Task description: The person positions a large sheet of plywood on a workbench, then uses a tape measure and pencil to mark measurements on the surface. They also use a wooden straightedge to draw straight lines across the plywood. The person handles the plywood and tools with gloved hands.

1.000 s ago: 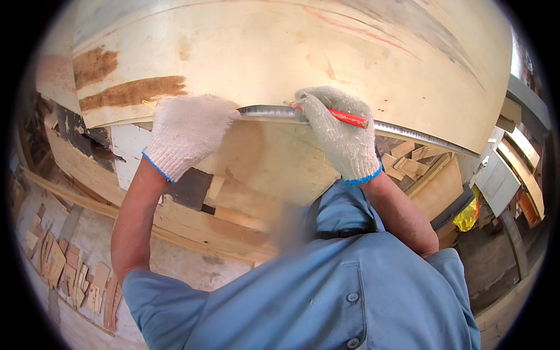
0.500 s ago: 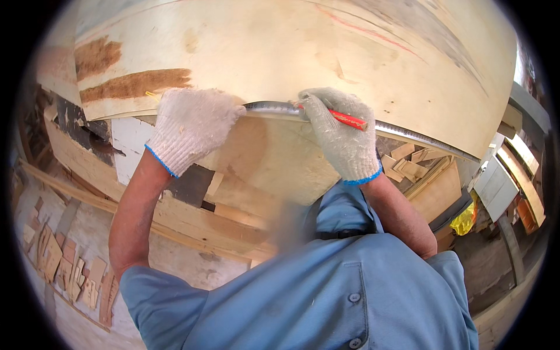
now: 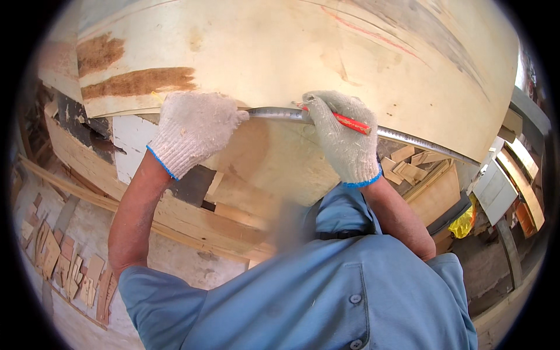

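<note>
A large pale plywood sheet [image 3: 262, 52] lies before me, with brown stains at its left. Along its near edge runs a silver measuring tape [image 3: 426, 142] with printed graduations, passing under both hands. My left hand [image 3: 195, 131], in a white knitted glove with a blue cuff, is closed on the tape's left part; its fingertips are mostly hidden. A small yellow bit shows beside that glove. My right hand [image 3: 344, 134], gloved alike, pinches a red carpenter's pencil [image 3: 352, 123]. The pencil's tip is at the tape's upper edge, and the hand rests over the tape.
Below the sheet, a wooden frame [image 3: 233, 233] and a white board [image 3: 133, 146] show. Wood offcuts [image 3: 410, 170] lie under the right side, and more scraps [image 3: 76, 271] on the floor at left. A yellow plastic bag [image 3: 462, 223] and leaning boards [image 3: 496, 184] stand at right.
The view has shifted slightly. My right hand has turned a little, and the pencil's tip shows more clearly at the tape. My left hand keeps its place on the tape.
</note>
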Available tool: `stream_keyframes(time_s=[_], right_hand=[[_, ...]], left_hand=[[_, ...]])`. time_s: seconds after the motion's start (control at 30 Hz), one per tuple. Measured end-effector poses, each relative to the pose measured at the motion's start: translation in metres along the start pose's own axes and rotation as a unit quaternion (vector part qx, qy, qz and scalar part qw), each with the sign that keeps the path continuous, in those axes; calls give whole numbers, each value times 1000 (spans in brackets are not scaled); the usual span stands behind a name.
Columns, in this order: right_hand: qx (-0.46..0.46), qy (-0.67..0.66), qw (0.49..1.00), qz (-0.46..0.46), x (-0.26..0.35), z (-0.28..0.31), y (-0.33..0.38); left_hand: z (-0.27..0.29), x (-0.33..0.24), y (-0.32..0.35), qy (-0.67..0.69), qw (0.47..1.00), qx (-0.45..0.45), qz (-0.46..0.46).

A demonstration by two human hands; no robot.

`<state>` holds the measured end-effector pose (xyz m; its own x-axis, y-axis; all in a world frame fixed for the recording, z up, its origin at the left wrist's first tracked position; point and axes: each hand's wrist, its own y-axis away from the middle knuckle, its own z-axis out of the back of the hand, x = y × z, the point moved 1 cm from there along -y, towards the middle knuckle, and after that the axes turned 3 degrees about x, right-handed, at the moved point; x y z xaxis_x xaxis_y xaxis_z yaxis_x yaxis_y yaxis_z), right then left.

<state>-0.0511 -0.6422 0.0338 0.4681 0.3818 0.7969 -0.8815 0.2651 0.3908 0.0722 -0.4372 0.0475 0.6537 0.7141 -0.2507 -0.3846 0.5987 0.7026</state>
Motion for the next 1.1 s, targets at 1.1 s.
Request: stream_keyframes(time_s=[1.1], right_hand=[[-8,26,999,31,-3,-1,4]], left_hand=[[1,0,-5,-22,999,40,1]])
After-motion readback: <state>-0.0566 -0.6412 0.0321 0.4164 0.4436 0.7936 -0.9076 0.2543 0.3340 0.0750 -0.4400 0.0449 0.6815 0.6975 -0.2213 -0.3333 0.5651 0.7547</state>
